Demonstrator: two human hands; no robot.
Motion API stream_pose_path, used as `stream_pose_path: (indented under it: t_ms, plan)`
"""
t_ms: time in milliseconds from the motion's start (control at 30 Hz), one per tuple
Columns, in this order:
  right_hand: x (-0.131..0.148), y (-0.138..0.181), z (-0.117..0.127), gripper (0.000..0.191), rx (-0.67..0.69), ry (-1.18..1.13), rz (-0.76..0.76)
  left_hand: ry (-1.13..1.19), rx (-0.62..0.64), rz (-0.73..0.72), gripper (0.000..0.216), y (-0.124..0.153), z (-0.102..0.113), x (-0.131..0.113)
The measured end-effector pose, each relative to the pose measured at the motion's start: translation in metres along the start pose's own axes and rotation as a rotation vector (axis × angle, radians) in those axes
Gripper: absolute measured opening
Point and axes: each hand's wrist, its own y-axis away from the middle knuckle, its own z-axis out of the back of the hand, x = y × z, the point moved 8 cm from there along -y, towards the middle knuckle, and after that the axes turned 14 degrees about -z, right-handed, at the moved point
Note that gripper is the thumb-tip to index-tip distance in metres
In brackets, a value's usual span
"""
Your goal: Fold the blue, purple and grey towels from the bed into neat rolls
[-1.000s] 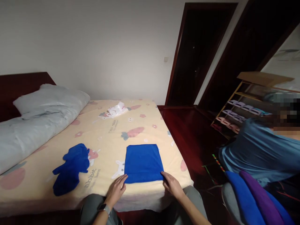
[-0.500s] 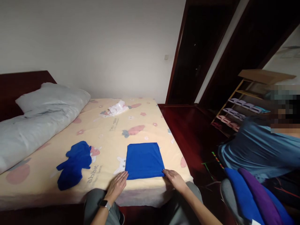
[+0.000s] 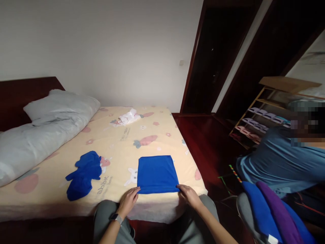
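Observation:
A flat blue cloth [image 3: 157, 173], roughly square, lies at the near edge of the bed, with a narrow strip turned over along its near side. My left hand [image 3: 129, 200], a watch on its wrist, has its fingers closed on the cloth's near left corner. At the near right corner, my right hand [image 3: 190, 196] grips the cloth between thumb and fingers; the thumbs are partly hidden. Off to the left lies a crumpled blue cloth [image 3: 85, 173], touched by neither hand.
The bed's patterned sheet [image 3: 116, 159] spreads beneath the cloths. A white plastic bag [image 3: 129, 116] and a grey quilt [image 3: 50, 135] lie farther back. At right, a person in a blue shirt [image 3: 276, 159] sits near a shoe rack [image 3: 257, 101] and a chair holding blue and purple cloths [image 3: 276, 213].
The near edge of the flat cloth now shows a clearer narrow fold, both hands staying at its corners. My view has shifted slightly; the crumpled cloth lies as before.

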Motion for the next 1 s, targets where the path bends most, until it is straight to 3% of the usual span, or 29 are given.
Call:
stream_pose_path:
  t_ms: [133,267,400,567,667,833,1000]
  plan:
    - [0.010,0.004,0.009,0.039,0.053,0.057,0.023,-0.015,-0.008,-0.024,0.045,0.002,0.007,-0.005]
    - [0.009,0.010,0.001,0.042,0.078,0.070,0.014,-0.031,0.006,-0.052,0.045,0.004,0.002,-0.008]
    - [-0.003,0.012,-0.008,0.044,0.033,-0.053,-0.045,0.043,-0.026,0.065,0.040,0.007,-0.010,0.005]
    - [-0.022,0.001,-0.010,0.033,-0.026,-0.307,-0.178,0.200,-0.145,0.221,0.025,0.010,-0.018,0.029]
    - [-0.032,-0.015,-0.015,0.036,-0.060,-0.359,-0.260,0.161,-0.208,0.292,0.032,0.008,-0.022,0.038]
    - [-0.039,-0.034,-0.024,0.042,-0.239,-0.121,-0.321,-0.011,-0.366,0.311,0.035,0.000,-0.027,0.033]
    - [-0.035,-0.033,-0.027,0.042,-0.318,0.122,-0.357,-0.081,-0.395,0.337,0.041,-0.004,-0.031,0.029]
